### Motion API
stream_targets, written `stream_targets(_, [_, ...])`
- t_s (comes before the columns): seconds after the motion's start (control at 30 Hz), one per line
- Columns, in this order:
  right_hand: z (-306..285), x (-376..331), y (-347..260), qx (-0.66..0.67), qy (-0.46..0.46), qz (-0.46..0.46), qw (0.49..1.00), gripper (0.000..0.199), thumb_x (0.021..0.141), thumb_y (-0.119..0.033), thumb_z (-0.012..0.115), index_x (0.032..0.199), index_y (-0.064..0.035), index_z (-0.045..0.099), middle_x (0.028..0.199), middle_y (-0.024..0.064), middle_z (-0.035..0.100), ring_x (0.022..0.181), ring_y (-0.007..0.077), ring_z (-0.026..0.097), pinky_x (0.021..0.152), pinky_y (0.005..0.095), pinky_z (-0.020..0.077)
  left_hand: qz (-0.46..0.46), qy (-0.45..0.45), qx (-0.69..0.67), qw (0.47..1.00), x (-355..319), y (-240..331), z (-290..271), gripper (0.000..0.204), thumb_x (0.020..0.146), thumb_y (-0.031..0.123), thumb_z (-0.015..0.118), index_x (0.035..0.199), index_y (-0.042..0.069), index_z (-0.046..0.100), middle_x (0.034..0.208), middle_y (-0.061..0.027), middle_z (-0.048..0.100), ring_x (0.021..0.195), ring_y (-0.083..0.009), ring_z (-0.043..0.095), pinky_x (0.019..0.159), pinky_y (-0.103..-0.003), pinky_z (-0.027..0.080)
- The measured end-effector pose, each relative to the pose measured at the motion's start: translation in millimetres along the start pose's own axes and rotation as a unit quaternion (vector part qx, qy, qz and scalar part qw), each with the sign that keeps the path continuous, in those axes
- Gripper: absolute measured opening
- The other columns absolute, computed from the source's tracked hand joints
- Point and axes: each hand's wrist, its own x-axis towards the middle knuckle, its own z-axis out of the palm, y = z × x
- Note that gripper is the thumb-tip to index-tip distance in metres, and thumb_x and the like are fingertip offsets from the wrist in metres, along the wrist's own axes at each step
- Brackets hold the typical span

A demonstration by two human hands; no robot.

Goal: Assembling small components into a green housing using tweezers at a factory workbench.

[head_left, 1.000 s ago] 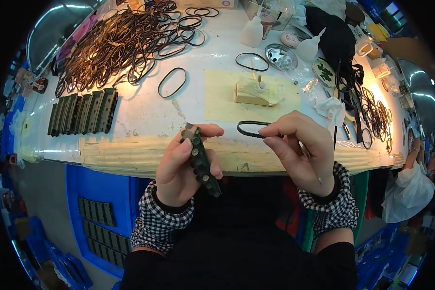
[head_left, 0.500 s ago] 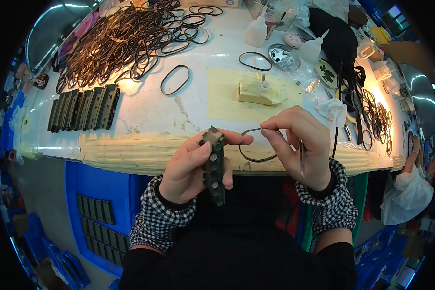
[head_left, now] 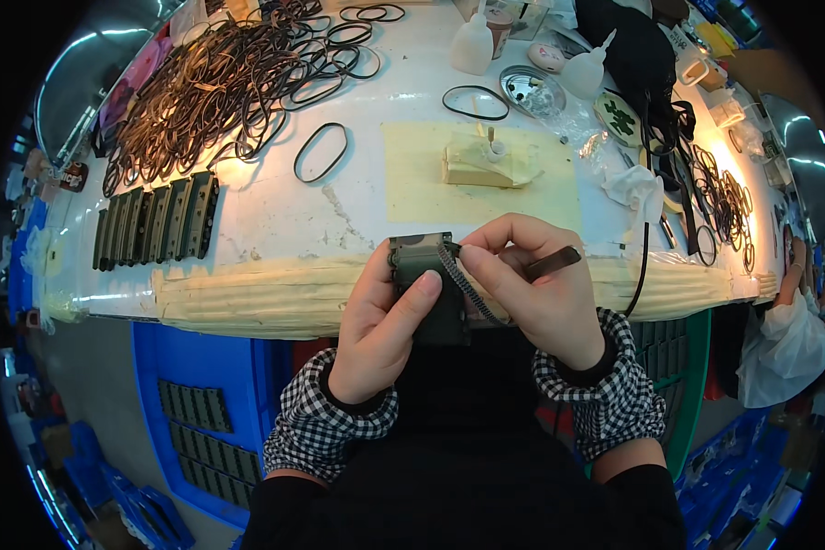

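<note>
My left hand (head_left: pixel 368 335) is closed round a dark green model tank hull (head_left: pixel 423 266), with its thumb across the flat face. A black ribbed track loop (head_left: pixel 468 291) lies along the hull's right side. At the upper end of that side, my right hand (head_left: pixel 550 298) pinches the track between thumb and forefinger, touching the hull. A slim, flat brownish tool (head_left: pixel 554 264) is tucked in the same hand and sticks out past the knuckles. The hull's wheels under the track are mostly hidden.
A big heap of track loops (head_left: pixel 202 96) covers the table's far left, beside a row of green hulls (head_left: pixel 156 220). Ahead stands a tape-wrapped block (head_left: pixel 483 169). White squeeze bottles (head_left: pixel 585 73) and a metal dish (head_left: pixel 532 90) sit behind. Below, a blue crate (head_left: pixel 151 367) holds more hulls.
The hull has turned from its wheeled side to its flat face. My right hand has moved left, bringing the track loop from beside the hull onto its edge.
</note>
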Motion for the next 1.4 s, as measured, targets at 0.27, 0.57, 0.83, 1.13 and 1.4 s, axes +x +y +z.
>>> stream_targets(0.27, [-0.7, 2.2, -8.1, 0.016, -0.012, -0.005, 1.000, 0.010, 0.090, -0.007, 0.065, 0.089, 0.0028, 0.063, 0.067, -0.0024, 0.061, 0.054, -0.0034, 0.049, 0.046, 0.0144, 0.0333, -0.004, -0.016, 0.037, 0.999, 1.1, 2.4, 0.3, 0.034, 0.102, 0.011, 0.047, 0.132, -0.003, 0.041, 0.117, -0.0118, 0.059, 0.100, -0.0173, 0.065, 0.090, -0.031, 0.053])
stream_targets(0.57, [-4.4, 4.9, -10.5, -0.138, 0.011, -0.107, 0.985, 0.013, 0.086, -0.009, 0.066, 0.084, 0.0037, 0.065, 0.069, 0.0040, 0.064, 0.051, 0.0024, 0.053, 0.044, 0.0195, 0.0401, -0.028, 0.013, 0.040, 0.999, 2.7, 7.5, 3.0, 0.044, 0.102, 0.013, 0.048, 0.141, -0.002, 0.035, 0.117, -0.0119, 0.059, 0.100, -0.0198, 0.066, 0.089, -0.032, 0.054])
stream_targets(0.83, [-7.1, 8.1, -14.2, 0.020, -0.034, 0.018, 0.999, 0.011, 0.088, -0.008, 0.066, 0.088, 0.0033, 0.063, 0.073, 0.0021, 0.065, 0.055, 0.0002, 0.052, 0.047, 0.0165, 0.0376, -0.044, -0.016, 0.015, 0.999, 5.7, 8.9, 0.0, 0.048, 0.101, 0.015, 0.050, 0.143, -0.004, 0.033, 0.113, -0.0115, 0.062, 0.096, -0.0198, 0.067, 0.087, -0.032, 0.054])
stream_targets(1.13, [-12.0, 13.7, -13.6, 0.020, -0.084, 0.039, 0.996, 0.011, 0.089, -0.007, 0.064, 0.088, 0.0036, 0.062, 0.073, 0.0023, 0.064, 0.057, 0.0026, 0.056, 0.051, 0.0171, 0.0413, -0.049, -0.031, 0.004, 0.998, 7.4, 5.5, -3.6, 0.048, 0.101, 0.013, 0.049, 0.143, -0.006, 0.033, 0.113, -0.0118, 0.061, 0.096, -0.0197, 0.066, 0.087, -0.032, 0.053])
stream_targets(1.4, [-7.8, 12.4, -7.4, 0.052, -0.062, 0.058, 0.995, 0.011, 0.090, -0.005, 0.062, 0.083, 0.0031, 0.058, 0.068, 0.0051, 0.063, 0.058, 0.0091, 0.062, 0.052, 0.0208, 0.0475, -0.067, 0.025, -0.030, 0.997, 8.1, 7.7, 6.0, 0.047, 0.101, 0.011, 0.048, 0.142, -0.007, 0.033, 0.116, -0.0134, 0.061, 0.099, -0.0196, 0.065, 0.089, -0.032, 0.052])
